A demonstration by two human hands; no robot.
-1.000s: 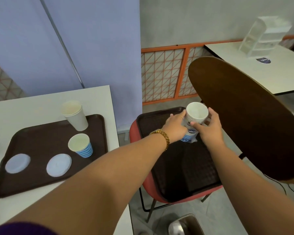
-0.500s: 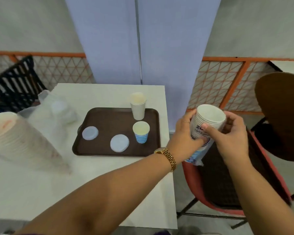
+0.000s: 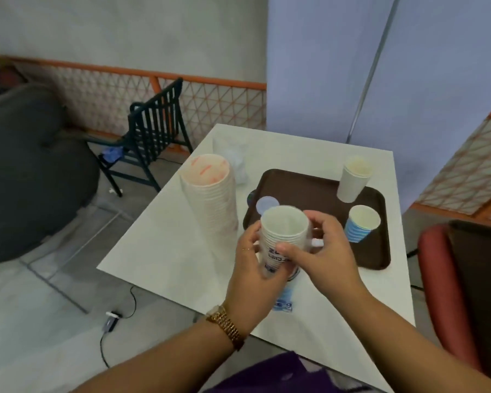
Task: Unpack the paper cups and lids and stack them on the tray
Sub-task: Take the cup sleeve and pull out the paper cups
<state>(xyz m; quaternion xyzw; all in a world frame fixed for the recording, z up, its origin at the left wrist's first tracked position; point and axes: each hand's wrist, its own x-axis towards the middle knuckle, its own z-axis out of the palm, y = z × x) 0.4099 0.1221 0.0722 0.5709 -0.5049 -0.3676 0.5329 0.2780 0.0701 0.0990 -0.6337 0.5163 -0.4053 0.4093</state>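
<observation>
I hold a sleeve of nested white paper cups (image 3: 284,231), still in its printed plastic wrap, upright over the white table (image 3: 179,251). My left hand (image 3: 253,268) grips the stack's side from the left. My right hand (image 3: 321,248) pinches its rim and upper wall from the right. Behind them lies the brown tray (image 3: 372,251), carrying a small stack of plain white cups (image 3: 352,180), a blue-striped cup (image 3: 360,224) and a pale round lid (image 3: 267,204). The hands and cups hide part of the tray.
A tall wrapped stack of white cups with orange print (image 3: 210,194) stands on the table left of the tray, with a clear plastic bag (image 3: 233,157) behind it. A red chair (image 3: 442,279) is at the right, a dark slatted chair (image 3: 150,131) beyond the table.
I carried the cup sleeve from over the red chair leftward to above the table in front of the tray. The view swung left with it. Both hands kept their hold.
</observation>
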